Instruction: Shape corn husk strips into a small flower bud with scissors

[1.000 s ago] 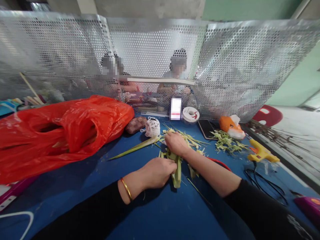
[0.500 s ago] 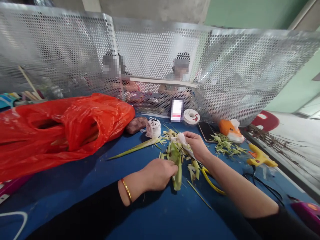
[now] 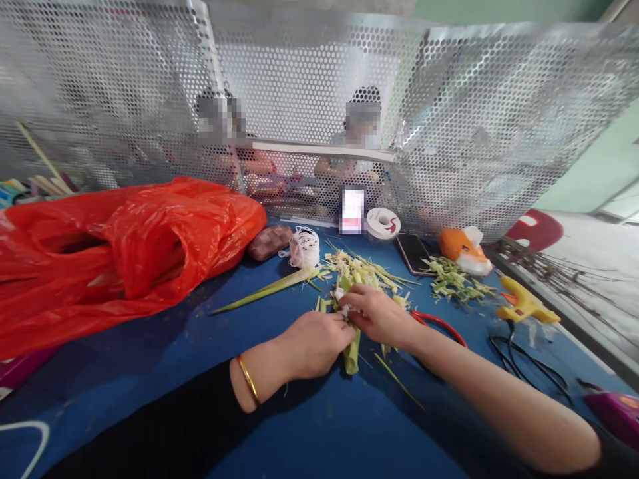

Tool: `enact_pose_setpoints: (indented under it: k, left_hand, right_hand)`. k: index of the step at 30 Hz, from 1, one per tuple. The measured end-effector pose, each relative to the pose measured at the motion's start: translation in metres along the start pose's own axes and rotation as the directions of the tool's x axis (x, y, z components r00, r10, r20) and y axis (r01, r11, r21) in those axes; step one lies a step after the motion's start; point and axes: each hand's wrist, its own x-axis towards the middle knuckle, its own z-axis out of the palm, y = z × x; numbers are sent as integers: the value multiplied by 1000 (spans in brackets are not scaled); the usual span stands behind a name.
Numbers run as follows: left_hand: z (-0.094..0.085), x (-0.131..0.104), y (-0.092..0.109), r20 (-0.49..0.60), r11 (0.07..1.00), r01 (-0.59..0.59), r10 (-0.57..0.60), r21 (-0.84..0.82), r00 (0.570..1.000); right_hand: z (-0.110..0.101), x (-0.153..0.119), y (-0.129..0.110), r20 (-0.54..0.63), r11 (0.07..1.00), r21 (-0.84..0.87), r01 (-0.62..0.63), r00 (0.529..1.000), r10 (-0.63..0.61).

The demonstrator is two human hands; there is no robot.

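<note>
My left hand (image 3: 314, 342), a gold bangle at its wrist, pinches a broad green leaf strip (image 3: 352, 356) lying on the blue table. Over that strip my right hand (image 3: 379, 316) is closed on a crumpled white tissue (image 3: 340, 293), pressed to the strip close to my left fingertips. The fingers partly cover both things. Just beyond them spreads a heap of pale green leaf scraps (image 3: 360, 265). One long pointed leaf (image 3: 259, 296) lies to the left. A red curved handle (image 3: 446, 324) shows behind my right forearm.
A red plastic bag (image 3: 210, 223) fills the left side. Beyond my hands sit a brown checked pouch (image 3: 269, 242), white string (image 3: 304, 247), a ribbon spool (image 3: 383, 225) and a phone (image 3: 414, 254). On the right are a fox-patterned tissue pack (image 3: 465, 251) and a corded yellow glue gun (image 3: 526, 303).
My right hand has come down and toward me with the tissue, from the scraps onto the strip by my left hand. My left hand has barely moved. The camera view has shifted slightly.
</note>
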Motion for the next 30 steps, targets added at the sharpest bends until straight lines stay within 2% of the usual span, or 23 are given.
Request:
enact_pose_setpoints:
  k: [4,7,13,19,24,26,28,30]
  left_hand:
    - [0,1,0,-8,1000,0,0,-14,1000]
    - [-2,1,1,27,1000,-4,4,-1,1000]
    - [-6,2,1,37,999,25,-24,-32,999]
    - [-3,1,-1,14,998,25,-25,-50,1000]
    - [-4,0,0,2,998,37,-36,-58,999]
    - [-5,0,0,9,998,34,-34,-51,999]
    - [-5,0,0,22,999,33,-33,-35,999]
    - [-5,1,0,32,999,35,-35,-22,999]
  right_hand:
    - [-2,1,4,85,994,-100,52,995,-44]
    - [2,15,10,116,987,-144,76,991,-59]
    - [6,46,14,27,970,-240,-24,999,31]
    - [3,39,13,169,969,-231,85,985,-46]
    - [3,49,14,45,949,-315,-23,998,39]
    - [2,47,12,75,951,-309,9,997,15]
    - [3,42,9,154,956,-281,84,987,-41]
    - [5,38,8,166,955,-278,99,985,-54]
